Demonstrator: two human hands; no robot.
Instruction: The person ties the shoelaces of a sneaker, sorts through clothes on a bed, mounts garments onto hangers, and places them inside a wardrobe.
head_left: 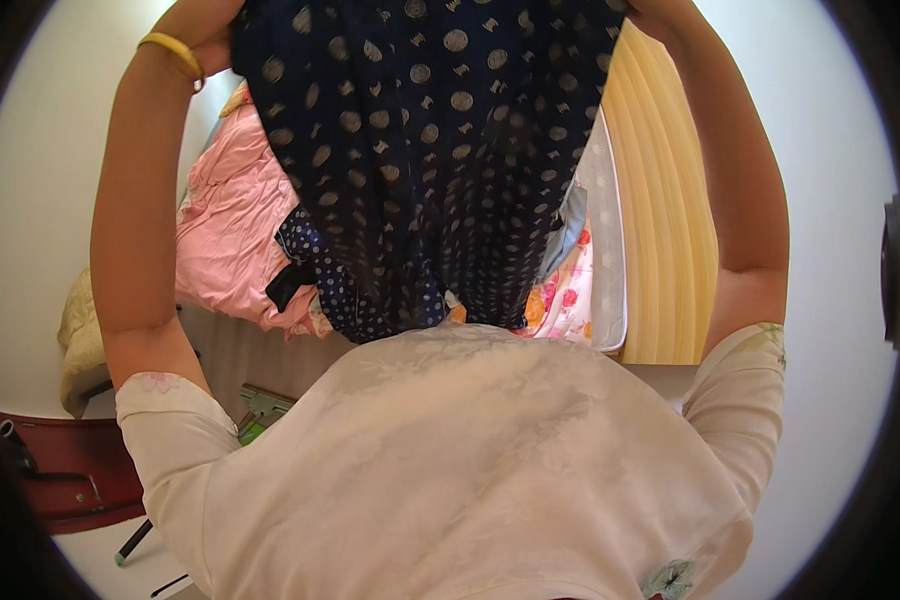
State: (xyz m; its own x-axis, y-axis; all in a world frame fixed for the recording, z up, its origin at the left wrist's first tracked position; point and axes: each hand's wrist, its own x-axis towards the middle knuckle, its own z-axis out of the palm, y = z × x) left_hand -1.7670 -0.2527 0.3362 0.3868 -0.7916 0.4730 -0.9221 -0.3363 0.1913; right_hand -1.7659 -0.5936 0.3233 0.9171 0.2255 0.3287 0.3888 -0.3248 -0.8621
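Note:
Dark blue trousers point(430, 130) with pale dots hang spread out in front of me, parting into two legs toward the bottom. At the top left corner of the cloth, my left hand point(213, 45) grips it, a yellow bangle on that wrist. My right hand point(652, 12) holds the opposite top corner, mostly cut off by the upper edge of the view. Both arms are raised and held wide apart. Behind the trousers' left side lies more dark blue dotted cloth point(302, 237) on the bed; how far it extends is hidden.
A rumpled pink quilt point(232, 210) lies on the bed at left. Flowered bedding point(568, 300) and light blue cloth point(567, 232) show at right, beside a pale mattress edge point(607, 230) and a wooden board point(660, 200). A dark red chair point(80, 475) stands at lower left.

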